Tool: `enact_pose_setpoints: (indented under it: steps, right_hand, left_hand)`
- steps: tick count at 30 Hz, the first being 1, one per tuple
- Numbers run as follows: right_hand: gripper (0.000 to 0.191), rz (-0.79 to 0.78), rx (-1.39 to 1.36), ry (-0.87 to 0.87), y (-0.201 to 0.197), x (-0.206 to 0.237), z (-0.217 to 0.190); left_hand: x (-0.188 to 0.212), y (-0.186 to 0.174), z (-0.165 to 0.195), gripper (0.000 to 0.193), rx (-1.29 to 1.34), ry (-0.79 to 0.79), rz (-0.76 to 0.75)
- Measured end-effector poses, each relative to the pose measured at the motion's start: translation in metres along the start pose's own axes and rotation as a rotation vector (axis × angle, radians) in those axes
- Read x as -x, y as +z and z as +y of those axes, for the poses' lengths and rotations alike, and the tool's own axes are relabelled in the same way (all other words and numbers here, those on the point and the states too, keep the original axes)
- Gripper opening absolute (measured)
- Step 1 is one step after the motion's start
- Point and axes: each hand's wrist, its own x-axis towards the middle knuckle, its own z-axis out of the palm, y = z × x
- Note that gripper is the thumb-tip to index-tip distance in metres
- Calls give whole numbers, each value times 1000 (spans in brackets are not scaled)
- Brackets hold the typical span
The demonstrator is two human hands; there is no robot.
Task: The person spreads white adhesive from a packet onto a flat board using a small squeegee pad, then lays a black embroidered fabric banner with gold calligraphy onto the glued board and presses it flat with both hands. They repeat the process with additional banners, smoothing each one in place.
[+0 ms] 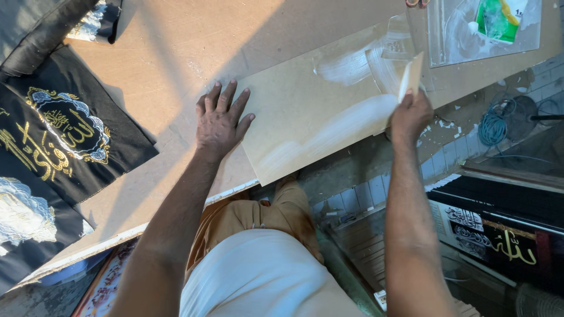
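Observation:
A tan rectangular board (305,111) lies tilted on the brown table (170,53), its near corner overhanging the table's edge. White glue streaks (352,64) cross the board's right part. My left hand (221,117) rests flat with fingers spread on the board's left edge and the table. My right hand (409,115) grips a small thin card scraper (410,75) held upright over the glue at the board's right side.
Black cloths with gold and silver embroidery (64,126) lie at the table's left. A clear plastic sheet with a green and white packet (499,20) sits at the back right. Below the table are a coiled blue cable (493,126), tiles and a framed black embroidery (499,235).

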Motion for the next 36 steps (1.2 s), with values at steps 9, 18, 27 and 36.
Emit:
enact_pose_setpoints:
  steps: [9, 18, 27, 36]
  right_hand:
    - [17, -439, -336, -712, 7, 188, -162]
    - [19, -69, -4, -367, 27, 28, -110]
    - [21, -536, -313, -801, -29, 251, -159]
    - [31, -380, -1453, 1122, -39, 277, -117]
  left_hand:
    - [-6, -8, 4, 61, -16, -27, -64]
    - [-1, -11, 3, 58, 33, -9, -7]
    - [7, -4, -3, 58, 43, 25, 53]
    - [27, -19, 33, 72, 69, -84, -7]
